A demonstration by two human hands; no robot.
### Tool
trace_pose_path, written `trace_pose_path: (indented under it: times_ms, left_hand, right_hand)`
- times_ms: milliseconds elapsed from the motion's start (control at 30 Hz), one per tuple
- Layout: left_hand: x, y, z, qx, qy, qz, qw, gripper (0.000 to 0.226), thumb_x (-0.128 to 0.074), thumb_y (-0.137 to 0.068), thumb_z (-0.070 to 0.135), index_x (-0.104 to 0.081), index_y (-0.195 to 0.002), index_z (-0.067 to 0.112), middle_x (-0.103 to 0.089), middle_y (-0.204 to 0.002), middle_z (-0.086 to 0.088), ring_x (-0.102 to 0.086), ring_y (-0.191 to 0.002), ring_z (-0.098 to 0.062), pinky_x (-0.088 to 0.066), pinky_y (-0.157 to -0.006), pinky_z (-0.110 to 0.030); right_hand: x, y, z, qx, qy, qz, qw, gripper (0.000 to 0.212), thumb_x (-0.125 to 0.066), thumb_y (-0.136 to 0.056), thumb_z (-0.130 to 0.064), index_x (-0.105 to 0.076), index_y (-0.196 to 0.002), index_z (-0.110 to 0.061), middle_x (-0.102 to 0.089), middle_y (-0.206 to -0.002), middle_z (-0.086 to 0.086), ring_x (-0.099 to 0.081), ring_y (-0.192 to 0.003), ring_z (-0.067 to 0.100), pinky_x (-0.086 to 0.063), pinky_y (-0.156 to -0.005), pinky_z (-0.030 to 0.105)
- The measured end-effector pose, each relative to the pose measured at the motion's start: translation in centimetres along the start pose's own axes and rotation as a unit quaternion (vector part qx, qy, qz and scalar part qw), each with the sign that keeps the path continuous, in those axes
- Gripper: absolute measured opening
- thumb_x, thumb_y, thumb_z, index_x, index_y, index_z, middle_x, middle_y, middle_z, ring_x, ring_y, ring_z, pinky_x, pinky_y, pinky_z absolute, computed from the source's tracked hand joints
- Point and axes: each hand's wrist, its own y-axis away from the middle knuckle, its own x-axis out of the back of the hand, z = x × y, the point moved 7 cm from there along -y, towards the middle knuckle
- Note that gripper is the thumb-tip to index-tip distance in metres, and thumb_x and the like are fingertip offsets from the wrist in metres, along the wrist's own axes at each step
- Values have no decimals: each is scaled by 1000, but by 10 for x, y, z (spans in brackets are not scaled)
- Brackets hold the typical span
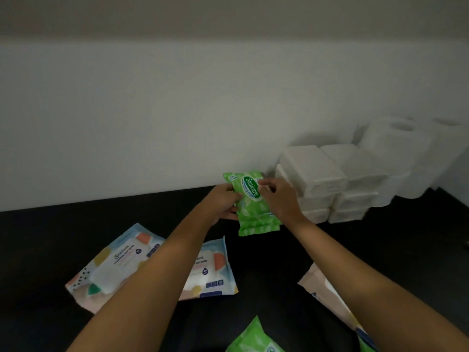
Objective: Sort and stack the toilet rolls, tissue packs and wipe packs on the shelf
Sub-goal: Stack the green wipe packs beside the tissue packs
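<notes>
the black shelf top (63,245) lies bare to the left along the white wall. left hand (223,203) and right hand (280,199) pinch a glossy green leaf-printed wipe pack (253,212) by its sides, just beside stacked white tissue packs (327,184).

The left hand (220,202) and right hand (280,199) are bare, as are both forearms (157,270).

My left hand (223,202) and right hand (279,200) cover the sides of the green wipe pack (256,219). A second green pack (253,337) is cut by the bottom edge. My right forearm (360,273) hides most of a pastel pack (322,290). The toilet rolls (401,141) blur together.
</notes>
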Motion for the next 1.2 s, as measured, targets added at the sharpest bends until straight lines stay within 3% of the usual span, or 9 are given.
trace_pose_path:
  times_ms: [100,200,333,500,667,767,1067,1133,1200]
  left_hand:
    - [0,-7,-8,-2,-48,22,999,32,-44,-97,7,-50,-128,2,-64,-104,-16,-61,-75,-21,-56,-70,-37]
    - [0,-14,-15,7,-88,34,995,31,-47,-96,6,-51,-126,1,-60,-109,-18,-59,-72,-19,-53,-78,-39]
    - [2,-17,-18,5,-97,30,995,33,-48,-96,9,-50,-128,3,-60,-117,-21,-59,-72,-18,-53,-80,-39]
    - [5,-10,-21,-16,-134,53,989,39,-50,-95,21,-48,-133,9,-59,-106,-12,-56,-68,-12,-53,-59,-23]
    - [16,15,-13,-45,-202,117,971,46,-55,-91,27,-46,-134,13,-56,-129,-12,-58,-114,-28,-46,-95,-35]
    - [14,44,-9,-52,-230,103,966,43,-55,-91,27,-50,-131,15,-57,-129,-10,-57,-116,-26,-45,-97,-34]
    - [4,132,-54,-20,-342,34,939,37,-58,-89,30,-54,-124,16,-59,-124,-6,-57,-107,-17,-39,-84,-21]
    - [-1,147,-72,-1,-402,-9,916,40,-56,-89,40,-55,-122,17,-59,-120,-4,-56,-108,-17,-36,-82,-20]
    - [-5,159,-95,44,-437,-60,896,41,-50,-90,49,-59,-114,17,-60,-111,-6,-56,-95,-17,-38,-78,-24]
  right_hand:
    - [-9,4,9,16,30,-16,999,30,-55,-89,-11,-64,-117,-7,-64,-122,13,-58,-114,26,-36,-92,22]
    - [-21,4,19,18,58,-59,996,32,-53,-90,-10,-61,-120,-7,-61,-125,15,-58,-115,26,-40,-96,26]
    - [-25,0,22,21,54,-50,997,32,-50,-90,-6,-61,-120,-5,-60,-125,16,-57,-116,25,-40,-97,24]
    - [-24,3,19,28,64,-42,997,34,-50,-91,-7,-58,-124,-3,-59,-127,18,-54,-120,27,-37,-101,26]
    - [-11,21,3,52,128,-22,990,36,-52,-92,-19,-55,-126,-9,-53,-129,16,-43,-127,27,-28,-104,29]
    - [-1,40,-9,56,116,-37,991,35,-52,-92,-21,-54,-126,-11,-47,-130,15,-42,-126,26,-31,-104,30]
    - [-4,130,-8,36,145,-227,962,52,-62,-87,-31,-48,-133,-12,-51,-132,13,-54,-110,20,-36,-85,20]
    - [-6,152,6,15,178,-277,944,60,-63,-85,-38,-45,-136,-11,-50,-134,12,-54,-116,20,-36,-88,19]
    - [-8,170,25,-7,228,-329,916,68,-62,-83,-45,-44,-138,-8,-48,-138,11,-50,-125,21,-37,-99,22]
